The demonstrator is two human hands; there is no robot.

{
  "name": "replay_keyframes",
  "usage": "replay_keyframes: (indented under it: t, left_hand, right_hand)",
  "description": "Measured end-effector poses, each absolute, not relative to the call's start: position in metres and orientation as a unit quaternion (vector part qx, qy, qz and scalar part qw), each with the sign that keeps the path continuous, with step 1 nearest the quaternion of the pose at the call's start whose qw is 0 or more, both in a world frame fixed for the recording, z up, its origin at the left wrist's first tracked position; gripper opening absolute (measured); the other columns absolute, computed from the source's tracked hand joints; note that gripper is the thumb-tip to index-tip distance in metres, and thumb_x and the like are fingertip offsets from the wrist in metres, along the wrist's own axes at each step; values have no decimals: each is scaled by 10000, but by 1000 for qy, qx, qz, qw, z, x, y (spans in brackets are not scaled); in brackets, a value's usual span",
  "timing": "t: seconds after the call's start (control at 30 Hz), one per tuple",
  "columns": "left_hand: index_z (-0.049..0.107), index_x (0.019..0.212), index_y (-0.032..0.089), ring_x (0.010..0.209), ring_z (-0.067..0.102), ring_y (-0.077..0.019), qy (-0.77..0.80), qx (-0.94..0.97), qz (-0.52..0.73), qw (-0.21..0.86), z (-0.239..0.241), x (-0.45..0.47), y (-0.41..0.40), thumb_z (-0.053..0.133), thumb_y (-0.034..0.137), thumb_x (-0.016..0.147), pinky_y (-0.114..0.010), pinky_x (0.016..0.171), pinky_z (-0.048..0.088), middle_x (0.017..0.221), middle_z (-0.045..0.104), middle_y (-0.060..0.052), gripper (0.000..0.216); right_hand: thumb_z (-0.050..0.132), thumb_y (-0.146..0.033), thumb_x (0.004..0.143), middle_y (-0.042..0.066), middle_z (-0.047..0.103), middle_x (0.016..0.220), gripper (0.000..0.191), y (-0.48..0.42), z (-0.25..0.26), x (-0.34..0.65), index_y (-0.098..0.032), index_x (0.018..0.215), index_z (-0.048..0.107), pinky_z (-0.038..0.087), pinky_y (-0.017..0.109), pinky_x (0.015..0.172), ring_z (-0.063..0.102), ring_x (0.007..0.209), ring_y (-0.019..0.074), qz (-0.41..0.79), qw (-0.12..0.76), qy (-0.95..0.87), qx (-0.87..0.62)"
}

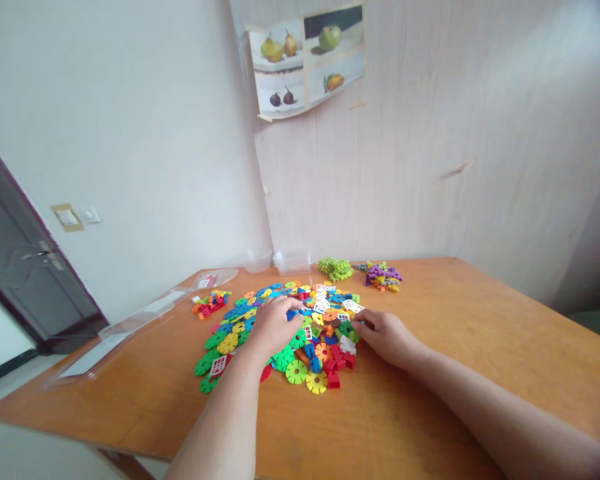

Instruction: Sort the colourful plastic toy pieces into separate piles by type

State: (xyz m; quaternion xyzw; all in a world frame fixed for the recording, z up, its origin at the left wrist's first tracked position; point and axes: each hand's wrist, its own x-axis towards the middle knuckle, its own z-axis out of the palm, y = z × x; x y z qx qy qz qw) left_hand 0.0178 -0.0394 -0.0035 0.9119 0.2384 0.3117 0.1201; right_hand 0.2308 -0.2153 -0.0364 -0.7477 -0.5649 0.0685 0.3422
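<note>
A heap of colourful plastic pieces lies on the wooden table, mostly notched disks such as a yellow disk (316, 382) and a lime-green disk (296, 372). My left hand (276, 325) is over the heap's middle, thumb and forefinger apart, with blue pieces showing near the gap. At the heap's right edge my right hand (387, 339) has its fingers curled together. Whatever they hold is hidden. Close to those fingertips is a white lattice window piece (353, 306). Red blocks (336, 361) and a white block (348, 345) lie just left of the right hand.
Small red and orange blocks (213, 305) sit left of the heap. Behind it are lime-green pieces (335, 269), purple and yellow pieces (383, 275), and a clear plastic container (293, 262). Clear lids (150, 308) line the left side of the table (460, 300). A wall stands behind.
</note>
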Motion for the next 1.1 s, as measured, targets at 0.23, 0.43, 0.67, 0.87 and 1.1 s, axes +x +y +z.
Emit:
replay_keyframes:
  t: [0.23,0.43,0.67,0.87,1.1]
  left_hand:
    - [731,919,328,1048,598,-286,240,941,235,28,0,16,-57,665,354,762,-447,938,398,986,722,-11,172]
    - [723,812,314,979,606,-260,250,935,251,3,-1,18,-60,572,302,855,-437,927,373,892,728,-12,157]
    - [696,921,252,956,621,-228,252,908,334,3,5,22,-63,438,308,967,-375,856,408,974,708,-47,268]
    - [682,934,219,933,630,-184,137,906,367,157,7,33,-87,474,298,967,-296,841,470,957,692,-47,225]
    - [690,953,221,859,663,-155,102,897,324,283,1,41,-112,516,318,956,-262,798,500,906,721,-15,199]
  right_hand:
    - [485,-339,886,25,683,745,224,-215,-35,229,-209,807,649,392,257,638,606,703,176,60,351,-558,-749]
    - [479,-358,889,19,678,733,239,-215,-36,231,-209,799,643,392,254,628,595,683,171,54,366,-552,-747]
    - [485,-378,895,12,655,697,259,-216,-30,229,-203,809,656,390,252,599,579,659,161,21,419,-528,-738]
    - [513,-416,911,47,689,841,291,-223,-15,211,-191,966,689,446,278,674,604,761,181,18,492,-561,-666]
    - [553,-432,895,2,632,695,273,-222,-16,195,-177,848,638,448,242,584,565,624,132,208,505,-578,-607]
